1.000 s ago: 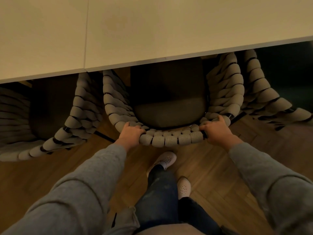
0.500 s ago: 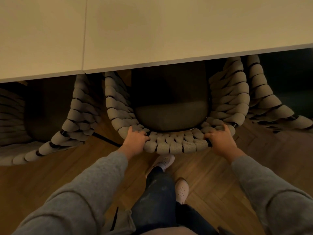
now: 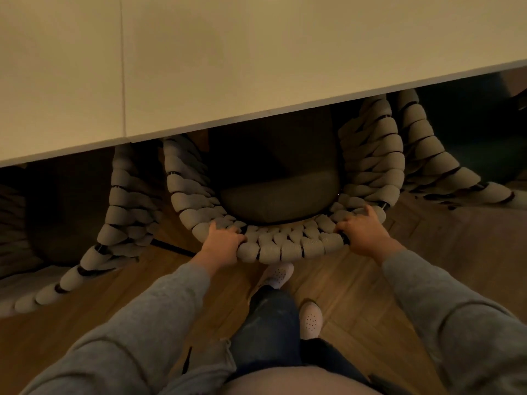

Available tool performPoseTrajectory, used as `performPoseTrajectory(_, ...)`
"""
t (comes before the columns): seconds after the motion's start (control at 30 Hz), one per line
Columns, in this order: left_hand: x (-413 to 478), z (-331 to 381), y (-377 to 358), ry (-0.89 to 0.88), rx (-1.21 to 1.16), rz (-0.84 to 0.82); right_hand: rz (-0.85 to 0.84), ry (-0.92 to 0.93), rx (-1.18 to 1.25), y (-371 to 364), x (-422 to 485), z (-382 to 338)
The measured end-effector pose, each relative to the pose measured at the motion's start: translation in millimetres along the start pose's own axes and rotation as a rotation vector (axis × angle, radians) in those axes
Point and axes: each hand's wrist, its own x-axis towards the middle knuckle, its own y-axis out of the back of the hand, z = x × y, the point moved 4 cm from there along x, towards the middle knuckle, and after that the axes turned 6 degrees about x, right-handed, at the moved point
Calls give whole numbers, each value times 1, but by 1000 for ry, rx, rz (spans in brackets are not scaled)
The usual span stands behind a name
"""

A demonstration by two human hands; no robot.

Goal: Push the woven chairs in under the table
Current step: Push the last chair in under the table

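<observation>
A woven chair (image 3: pixel 288 246) of thick grey rope with a dark seat cushion (image 3: pixel 278 201) stands in front of me, its front half hidden under the pale table (image 3: pixel 256 67). My left hand (image 3: pixel 221 242) grips the left end of its curved back rim. At the right end of that rim my right hand (image 3: pixel 363 232) holds on, fingers over the top. A second woven chair (image 3: pixel 114 223) stands to the left and a third woven chair (image 3: pixel 445 172) to the right, both partly under the table.
The table edge runs across the view, slanting up to the right. Wooden herringbone floor (image 3: pixel 356 295) lies below. My two feet in pale perforated shoes (image 3: pixel 278 276) stand just behind the middle chair, close to its back rim.
The middle chair has slid further under the table, with less of its cushion showing. Both hands stayed on the back rim and I have stepped closer.
</observation>
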Motion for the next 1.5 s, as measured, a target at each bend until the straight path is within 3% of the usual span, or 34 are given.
performPoseTrajectory(0.17, 9, 11, 22, -81, -219, -300, -3, 115, 104, -1, -4, 12)
performPoseTrajectory(0.23, 20, 28, 43, -111, -380, -312, 29, 147, 207, 2, -12, 24)
performPoseTrajectory(0.37, 40, 82, 108, -196, -594, -137, 222, 76, 459, 12, -40, 75)
performPoseTrajectory(0.5, 61, 155, 169, -257, -504, 114, 369, -89, 530, 5, -71, 162)
performPoseTrajectory(0.67, 88, 258, 228, -227, -352, 463, 373, -216, 468, -26, -108, 279)
performPoseTrajectory(0.8, 105, 337, 258, -190, -248, 533, 331, -211, 367, -50, -138, 366)
performPoseTrajectory(1.07, 166, 456, 300, -181, -59, 310, 146, -224, 132, -67, -163, 527)
performPoseTrajectory(1.27, 207, 490, 318, -189, 19, 176, -5, -148, -41, -54, -129, 584)
performPoseTrajectory(1.5, 219, 498, 325, -278, -33, 135, -30, 92, -113, -54, -102, 618)
